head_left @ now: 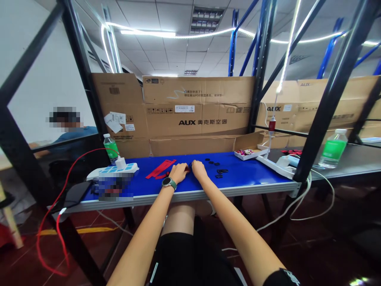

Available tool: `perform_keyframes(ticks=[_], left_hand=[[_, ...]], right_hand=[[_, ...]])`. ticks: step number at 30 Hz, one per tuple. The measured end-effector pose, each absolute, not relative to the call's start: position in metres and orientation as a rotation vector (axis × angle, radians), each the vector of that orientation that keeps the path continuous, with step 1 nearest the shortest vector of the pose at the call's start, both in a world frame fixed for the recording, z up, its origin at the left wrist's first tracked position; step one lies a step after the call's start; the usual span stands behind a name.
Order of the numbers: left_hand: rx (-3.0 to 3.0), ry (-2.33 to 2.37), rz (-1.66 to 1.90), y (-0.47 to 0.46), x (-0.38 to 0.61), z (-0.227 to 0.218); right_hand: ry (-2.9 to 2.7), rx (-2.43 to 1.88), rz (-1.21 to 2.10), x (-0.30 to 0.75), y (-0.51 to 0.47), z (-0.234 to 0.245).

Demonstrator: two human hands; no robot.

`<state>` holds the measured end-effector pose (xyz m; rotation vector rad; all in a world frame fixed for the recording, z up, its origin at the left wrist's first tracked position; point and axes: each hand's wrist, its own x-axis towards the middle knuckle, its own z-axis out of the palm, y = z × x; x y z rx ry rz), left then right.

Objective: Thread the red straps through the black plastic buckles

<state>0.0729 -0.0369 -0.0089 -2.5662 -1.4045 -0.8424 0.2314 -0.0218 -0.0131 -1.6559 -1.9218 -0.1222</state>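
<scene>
My left hand, with a green-strapped watch on its wrist, is closed over the blue tabletop. A bit of red webbing strap shows at its fingertips. Close beside it, my right hand is pinched around a small black buckle, mostly hidden by the fingers. Whether the strap passes through the buckle I cannot tell. More red straps lie flat to the left of my hands. Several loose black buckles are scattered to the right.
A white power strip and a green-labelled bottle stand at left, near a black phone. An open small box sits at back right. Cardboard walls the rear; rack posts flank the table. A person sits at far left.
</scene>
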Motion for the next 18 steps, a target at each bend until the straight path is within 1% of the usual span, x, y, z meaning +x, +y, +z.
perform_keyframes(ticks=[4, 7, 14, 18], left_hand=[[-2.554, -1.531, -1.08, -0.03, 0.068, -0.011], [-2.546, -1.538, -1.259, -0.023, 0.064, -0.014], [-2.613, -1.409, -1.545, -0.01, 0.062, -0.02], [-2.597, -1.448, -1.649, -0.012, 0.063, -0.019]], right_hand=[[-1.775, -1.398, 0.136, 0.237, -0.015, -0.013], [-1.671, -1.23, 0.262, 0.241, -0.013, -0.016], [-1.498, -1.026, 0.587, 0.241, -0.007, -0.022], [-1.456, -0.964, 0.661, 0.24, -0.006, -0.021]])
